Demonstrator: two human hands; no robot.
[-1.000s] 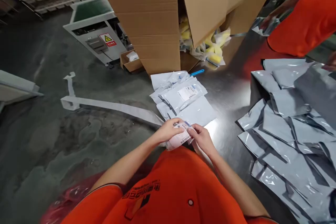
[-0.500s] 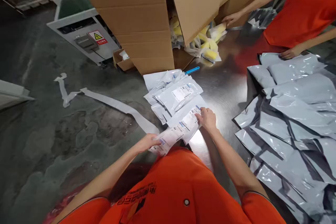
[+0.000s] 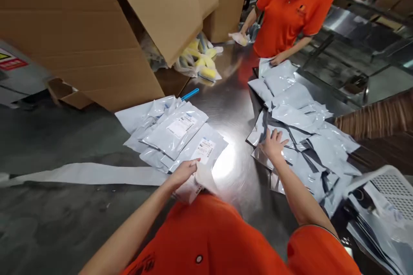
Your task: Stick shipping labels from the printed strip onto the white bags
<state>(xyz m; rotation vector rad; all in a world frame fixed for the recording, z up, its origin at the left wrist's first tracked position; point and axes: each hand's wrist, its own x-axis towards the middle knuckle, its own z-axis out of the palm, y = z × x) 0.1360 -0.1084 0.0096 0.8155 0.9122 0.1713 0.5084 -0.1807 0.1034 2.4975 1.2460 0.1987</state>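
My left hand (image 3: 185, 176) pinches a strip of printed labels (image 3: 206, 177) at the table's near edge, in front of my shirt. Just beyond it lies a stack of white plastic mailing bags (image 3: 176, 131), the upper ones bearing shipping labels (image 3: 204, 149). Out to the right, my right hand (image 3: 274, 144) rests with spread fingers on a large pile of white mailing bags (image 3: 290, 94); no labels show on these. A long white paper strip (image 3: 93, 174) trails off to the left from near my left hand.
Large cardboard boxes (image 3: 71, 30) stand at the back left, with yellow items in clear bags (image 3: 203, 62) beside them on the metal table (image 3: 232, 116). A co-worker (image 3: 287, 13) in orange stands across. At lower right is a white plastic basket (image 3: 387, 184).
My right hand has left the labelled bag and reached right to the pile. The label strip in my left hand is now folded over. The co-worker's hand has lifted a bagged item; my view has turned right.
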